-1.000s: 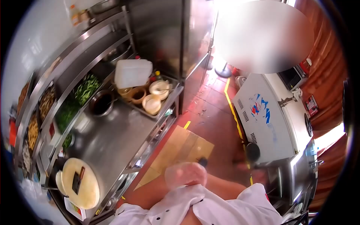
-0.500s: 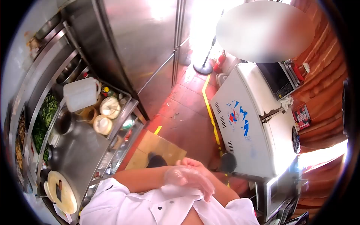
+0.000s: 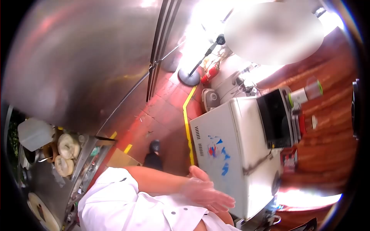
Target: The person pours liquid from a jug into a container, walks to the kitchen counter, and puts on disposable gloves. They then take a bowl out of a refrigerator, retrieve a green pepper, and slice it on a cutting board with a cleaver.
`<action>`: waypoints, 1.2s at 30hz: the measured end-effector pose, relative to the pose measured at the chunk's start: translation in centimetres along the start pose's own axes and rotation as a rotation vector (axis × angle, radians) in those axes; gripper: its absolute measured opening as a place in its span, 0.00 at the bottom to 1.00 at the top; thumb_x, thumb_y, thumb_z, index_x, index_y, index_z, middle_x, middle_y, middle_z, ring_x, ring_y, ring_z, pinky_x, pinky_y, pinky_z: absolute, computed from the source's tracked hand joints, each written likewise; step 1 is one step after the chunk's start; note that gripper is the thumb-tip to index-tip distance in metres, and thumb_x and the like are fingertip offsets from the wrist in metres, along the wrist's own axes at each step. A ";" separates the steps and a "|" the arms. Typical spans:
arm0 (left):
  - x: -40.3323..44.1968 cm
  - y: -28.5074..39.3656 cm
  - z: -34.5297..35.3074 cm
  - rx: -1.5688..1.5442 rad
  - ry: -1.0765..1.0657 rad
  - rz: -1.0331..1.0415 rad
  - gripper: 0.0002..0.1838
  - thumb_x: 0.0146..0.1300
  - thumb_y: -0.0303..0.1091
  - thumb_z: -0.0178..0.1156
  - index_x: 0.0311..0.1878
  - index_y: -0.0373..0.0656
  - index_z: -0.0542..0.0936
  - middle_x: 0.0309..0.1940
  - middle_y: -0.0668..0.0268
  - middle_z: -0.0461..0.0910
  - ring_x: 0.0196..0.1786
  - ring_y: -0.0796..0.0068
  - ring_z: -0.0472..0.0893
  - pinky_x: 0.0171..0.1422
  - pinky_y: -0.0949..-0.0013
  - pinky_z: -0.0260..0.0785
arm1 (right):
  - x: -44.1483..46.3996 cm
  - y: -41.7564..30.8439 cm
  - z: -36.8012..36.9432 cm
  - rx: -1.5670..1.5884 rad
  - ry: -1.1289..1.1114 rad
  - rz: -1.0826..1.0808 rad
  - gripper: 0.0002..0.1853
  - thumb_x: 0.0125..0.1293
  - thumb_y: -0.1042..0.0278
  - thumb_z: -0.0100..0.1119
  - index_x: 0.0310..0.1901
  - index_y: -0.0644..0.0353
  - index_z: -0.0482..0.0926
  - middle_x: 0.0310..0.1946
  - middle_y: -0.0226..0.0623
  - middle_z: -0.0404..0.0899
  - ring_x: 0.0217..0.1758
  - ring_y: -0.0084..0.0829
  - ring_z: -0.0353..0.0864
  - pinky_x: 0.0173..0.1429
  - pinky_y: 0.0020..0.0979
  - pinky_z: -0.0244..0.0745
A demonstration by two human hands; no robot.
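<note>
A clear plastic glove [image 3: 194, 191] covers my left hand [image 3: 212, 197], which reaches across my body with its fingers stretched out, holding nothing. My right hand [image 3: 199, 173] sits behind the left wrist, partly hidden by it. Its visible fingers look curled at the wrist end of the glove; the exact grip is hidden. Both hands are in front of my white jacket [image 3: 154, 204], above the floor and touching no surface.
At left, a steel counter [image 3: 52, 179] bears a white plastic jug [image 3: 35, 134], tubs [image 3: 64, 165] and a round board [image 3: 42, 211]. A tall steel cabinet [image 3: 88, 65] stands ahead. At right are a white chest freezer [image 3: 219, 131], a microwave [image 3: 271, 119] and a fire extinguisher [image 3: 210, 73].
My view has swung and moved forward, so the freezer appears nearer and the counter slides lower left. My hands have shifted right in view, still together, the left fingers still stretched out.
</note>
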State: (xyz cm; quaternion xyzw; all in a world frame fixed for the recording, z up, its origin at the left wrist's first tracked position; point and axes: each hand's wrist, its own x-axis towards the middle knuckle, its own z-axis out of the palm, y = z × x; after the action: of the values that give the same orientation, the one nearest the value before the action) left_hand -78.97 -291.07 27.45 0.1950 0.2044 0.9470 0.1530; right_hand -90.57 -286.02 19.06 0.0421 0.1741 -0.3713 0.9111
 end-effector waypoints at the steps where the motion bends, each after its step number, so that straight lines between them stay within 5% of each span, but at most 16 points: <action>1: 0.2 2.5 -1.5 -0.021 0.001 0.022 0.52 0.66 0.53 0.58 0.82 0.44 0.39 0.75 0.59 0.61 0.75 0.55 0.64 0.79 0.55 0.56 | 1.8 -3.0 1.8 0.014 -0.010 0.081 0.14 0.78 0.53 0.52 0.41 0.55 0.77 0.25 0.24 0.75 0.24 0.17 0.71 0.29 0.21 0.65; 3: 1.0 6.4 -4.7 -0.202 -0.381 0.246 0.42 0.70 0.50 0.55 0.80 0.44 0.49 0.71 0.56 0.65 0.72 0.55 0.69 0.75 0.56 0.62 | 5.3 -7.4 8.1 -0.706 0.655 -0.137 0.08 0.77 0.59 0.56 0.42 0.53 0.77 0.26 0.22 0.74 0.25 0.15 0.70 0.29 0.20 0.63; 6: 0.2 11.3 -8.4 -0.344 -0.622 0.399 0.30 0.73 0.48 0.53 0.73 0.44 0.64 0.62 0.54 0.73 0.64 0.57 0.76 0.66 0.57 0.71 | 10.4 -12.7 5.4 -0.702 0.594 -0.061 0.05 0.73 0.64 0.63 0.43 0.53 0.76 0.23 0.19 0.71 0.25 0.13 0.69 0.28 0.20 0.62; 8: -1.8 15.1 -10.3 -0.285 -0.368 0.250 0.24 0.71 0.48 0.55 0.64 0.44 0.75 0.52 0.55 0.80 0.55 0.60 0.81 0.57 0.58 0.76 | 14.4 -15.2 2.3 -0.862 0.670 -0.011 0.07 0.71 0.64 0.65 0.42 0.53 0.77 0.22 0.18 0.70 0.24 0.14 0.68 0.27 0.21 0.62; 10: -3.9 17.7 -13.8 -0.214 0.076 0.295 0.20 0.71 0.49 0.56 0.57 0.44 0.79 0.44 0.59 0.82 0.48 0.63 0.82 0.50 0.59 0.76 | 17.5 -16.0 -3.5 -1.157 0.787 -0.023 0.07 0.70 0.63 0.67 0.42 0.53 0.78 0.21 0.18 0.70 0.22 0.15 0.67 0.26 0.22 0.62; 11: -5.2 19.0 -15.3 -0.186 0.299 0.310 0.19 0.71 0.49 0.56 0.53 0.45 0.81 0.39 0.61 0.83 0.44 0.65 0.82 0.46 0.60 0.76 | 18.8 -16.5 -5.1 -1.008 0.934 -0.002 0.09 0.71 0.62 0.65 0.39 0.56 0.78 0.21 0.20 0.72 0.22 0.14 0.68 0.26 0.19 0.61; 13: -11.9 21.7 -19.6 0.021 0.809 0.649 0.21 0.75 0.47 0.52 0.62 0.42 0.75 0.40 0.57 0.83 0.37 0.71 0.80 0.43 0.64 0.75 | 18.5 -18.9 -7.7 -1.107 0.884 0.029 0.11 0.72 0.59 0.64 0.40 0.59 0.79 0.23 0.22 0.74 0.24 0.15 0.69 0.27 0.20 0.63; 15: -17.9 24.0 -23.0 0.313 1.676 0.678 0.35 0.71 0.45 0.62 0.75 0.42 0.60 0.42 0.61 0.79 0.39 0.72 0.79 0.45 0.68 0.75 | 18.2 -21.0 -9.3 -1.156 0.852 0.026 0.13 0.73 0.58 0.62 0.42 0.61 0.80 0.25 0.24 0.75 0.26 0.16 0.70 0.27 0.20 0.63; 16: -22.9 19.8 -37.0 0.358 2.061 0.902 0.45 0.67 0.40 0.68 0.78 0.39 0.51 0.40 0.65 0.76 0.37 0.73 0.77 0.46 0.66 0.74 | 17.9 -22.1 -9.9 -1.162 0.857 0.064 0.13 0.73 0.58 0.62 0.43 0.61 0.80 0.26 0.25 0.75 0.26 0.17 0.70 0.28 0.20 0.63; 18: -31.8 22.5 -39.1 0.828 2.508 0.446 0.57 0.62 0.41 0.71 0.81 0.38 0.39 0.33 0.68 0.76 0.36 0.74 0.75 0.45 0.64 0.73 | 18.0 -24.2 -10.8 -1.178 0.832 0.127 0.13 0.73 0.58 0.61 0.44 0.60 0.80 0.26 0.25 0.76 0.27 0.17 0.70 0.30 0.21 0.64; 21: -38.6 27.1 -41.6 0.540 2.584 0.509 0.57 0.60 0.41 0.71 0.81 0.39 0.40 0.35 0.62 0.77 0.41 0.66 0.78 0.52 0.60 0.74 | 17.5 -27.8 -10.5 -1.216 0.753 0.232 0.13 0.74 0.57 0.61 0.44 0.59 0.80 0.28 0.25 0.76 0.29 0.17 0.71 0.34 0.20 0.66; 27: -33.8 24.5 -42.2 0.539 2.630 0.610 0.49 0.61 0.36 0.71 0.77 0.38 0.50 0.33 0.62 0.76 0.34 0.70 0.77 0.44 0.65 0.75 | 18.0 -37.4 -9.0 -1.216 0.590 0.255 0.11 0.74 0.58 0.60 0.43 0.57 0.80 0.28 0.24 0.76 0.31 0.16 0.72 0.38 0.20 0.66; 29: -25.7 24.6 -36.2 0.307 2.449 0.633 0.52 0.67 0.35 0.67 0.80 0.48 0.37 0.34 0.62 0.77 0.27 0.75 0.77 0.30 0.67 0.75 | 19.1 -40.6 -9.8 -1.214 0.574 0.226 0.11 0.75 0.58 0.59 0.42 0.57 0.80 0.28 0.23 0.76 0.30 0.16 0.72 0.36 0.20 0.66; 30: -22.6 22.8 -36.0 0.168 2.400 0.819 0.54 0.69 0.36 0.66 0.81 0.50 0.32 0.36 0.63 0.78 0.24 0.77 0.77 0.24 0.69 0.73 | 19.8 -42.0 -9.0 -1.228 0.595 0.226 0.12 0.75 0.56 0.59 0.43 0.57 0.79 0.27 0.23 0.76 0.29 0.16 0.70 0.34 0.20 0.66; 31: -19.7 22.1 -33.2 0.171 2.359 0.849 0.53 0.70 0.37 0.64 0.81 0.50 0.32 0.39 0.63 0.78 0.28 0.78 0.79 0.28 0.70 0.73 | 20.7 -43.0 -9.4 -1.263 0.565 0.169 0.13 0.75 0.56 0.59 0.43 0.58 0.79 0.27 0.23 0.76 0.28 0.15 0.69 0.34 0.20 0.66; 36: -18.3 16.4 -24.5 0.549 2.498 0.644 0.31 0.72 0.29 0.61 0.74 0.42 0.60 0.43 0.60 0.80 0.38 0.74 0.81 0.44 0.69 0.77 | 25.4 -43.0 -9.8 -0.908 0.454 0.333 0.21 0.77 0.49 0.54 0.56 0.60 0.76 0.38 0.29 0.79 0.33 0.19 0.75 0.42 0.23 0.74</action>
State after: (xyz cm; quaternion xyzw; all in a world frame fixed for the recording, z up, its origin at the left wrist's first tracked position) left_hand -76.96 -320.13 8.59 -0.7407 0.3360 0.4102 -0.4126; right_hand -106.22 -331.77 3.34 -0.2501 0.5009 -0.0905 0.8236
